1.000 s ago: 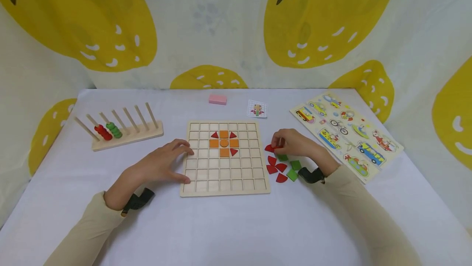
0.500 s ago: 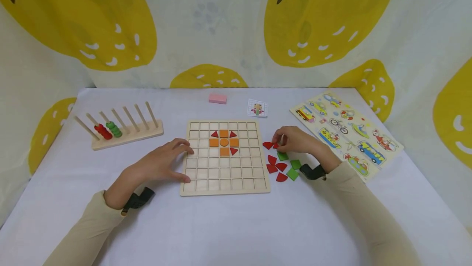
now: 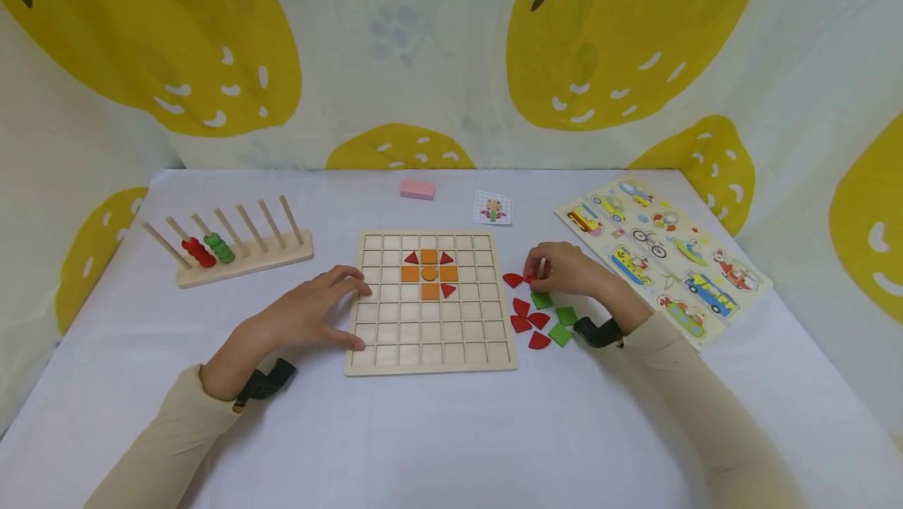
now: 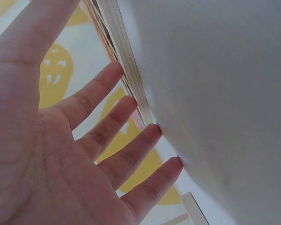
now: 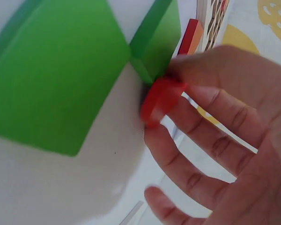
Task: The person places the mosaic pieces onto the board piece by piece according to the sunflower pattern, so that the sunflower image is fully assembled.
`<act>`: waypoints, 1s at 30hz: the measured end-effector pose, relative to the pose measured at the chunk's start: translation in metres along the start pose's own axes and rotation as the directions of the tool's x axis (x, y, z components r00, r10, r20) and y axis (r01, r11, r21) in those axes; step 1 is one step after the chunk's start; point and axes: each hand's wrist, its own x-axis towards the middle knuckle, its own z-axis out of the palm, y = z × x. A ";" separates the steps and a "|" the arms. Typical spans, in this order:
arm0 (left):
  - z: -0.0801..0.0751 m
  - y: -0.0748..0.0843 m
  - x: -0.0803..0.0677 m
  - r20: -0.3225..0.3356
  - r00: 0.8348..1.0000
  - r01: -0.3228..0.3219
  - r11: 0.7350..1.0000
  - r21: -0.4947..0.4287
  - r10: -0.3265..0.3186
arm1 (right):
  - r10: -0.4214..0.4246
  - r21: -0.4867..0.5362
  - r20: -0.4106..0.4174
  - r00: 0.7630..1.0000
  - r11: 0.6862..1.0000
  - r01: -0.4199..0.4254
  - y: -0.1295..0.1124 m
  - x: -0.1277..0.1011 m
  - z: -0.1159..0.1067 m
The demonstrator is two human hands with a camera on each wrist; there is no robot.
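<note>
Right hand (image 3: 567,272) pinches a red piece (image 3: 531,279) just right of the grid board (image 3: 430,361); left hand (image 3: 306,313), fingers spread, touches the board's left edge.

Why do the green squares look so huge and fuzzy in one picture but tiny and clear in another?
In the right wrist view the green squares sit very close to the lens, so they blur, like the red piece. In the head view they are far off and sharp, in even, soft light.
</note>
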 end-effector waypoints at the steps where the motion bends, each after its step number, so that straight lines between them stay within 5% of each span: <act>1: 0.000 0.000 0.000 0.005 1.000 0.004 1.000 0.001 -0.004 | 0.008 -0.004 -0.004 1.000 1.000 -0.008 0.000 0.000 0.000; 6: 0.000 0.000 0.001 0.013 1.000 0.007 1.000 0.005 -0.007 | 0.012 0.016 -0.027 1.000 1.000 -0.012 -0.002 0.001 0.000; 20: -0.002 0.003 -0.001 0.010 1.000 -0.007 1.000 0.003 0.007 | -0.148 0.010 -0.065 0.987 0.989 0.149 -0.035 0.016 0.010; 30: -0.002 0.004 -0.001 0.009 1.000 -0.009 1.000 -0.003 0.009 | -0.230 0.016 -0.019 0.973 0.973 0.231 -0.069 0.030 0.018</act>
